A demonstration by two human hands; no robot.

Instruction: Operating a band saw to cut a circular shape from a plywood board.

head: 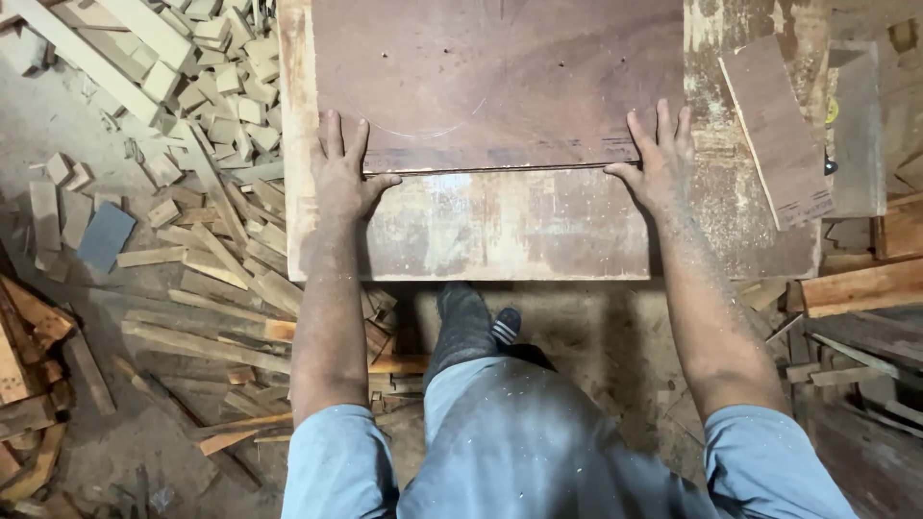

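A reddish-brown plywood sheet [495,82] lies flat on a worn wooden bench top [500,235]. A faint curved pencil line shows on the sheet near its front edge. My left hand [341,173] lies flat on the sheet's near left corner, thumb hooked along the front edge. At the near right corner my right hand [659,159] presses down the same way, fingers spread. Both forearms are dusted with sawdust. My legs and a striped sandal [507,325] show below the bench.
A smaller plywood offcut [777,130] lies on the bench's right side. Small wood blocks [216,82] are heaped at the upper left. Long scrap strips [207,317] litter the floor at the left, and planks [860,288] are stacked at the right.
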